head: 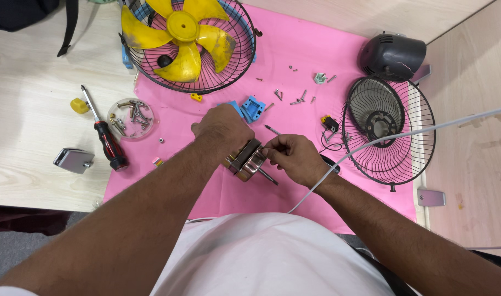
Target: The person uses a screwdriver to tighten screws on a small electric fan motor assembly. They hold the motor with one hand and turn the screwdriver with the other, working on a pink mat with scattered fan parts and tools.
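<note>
Right hand (294,159) pinched shut on a thin screwdriver (273,130), tip at the fan motor (249,161); left hand (222,130) clamped over that motor, steadying it mid-mat; loose screws (294,98) parked far on pink mat (294,49), clear of work

Single head view, steeply downward, close over the worktable (31,120).

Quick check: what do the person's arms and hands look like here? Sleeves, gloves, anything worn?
Both forearms are bare, with no long sleeves in view. The left hand and right hand wear no gloves; no rings, watch or wristband show. A white shirt covers the torso at the bottom of the view. A thin white cable passes beside the right wrist, though it is not clearly worn.
</note>
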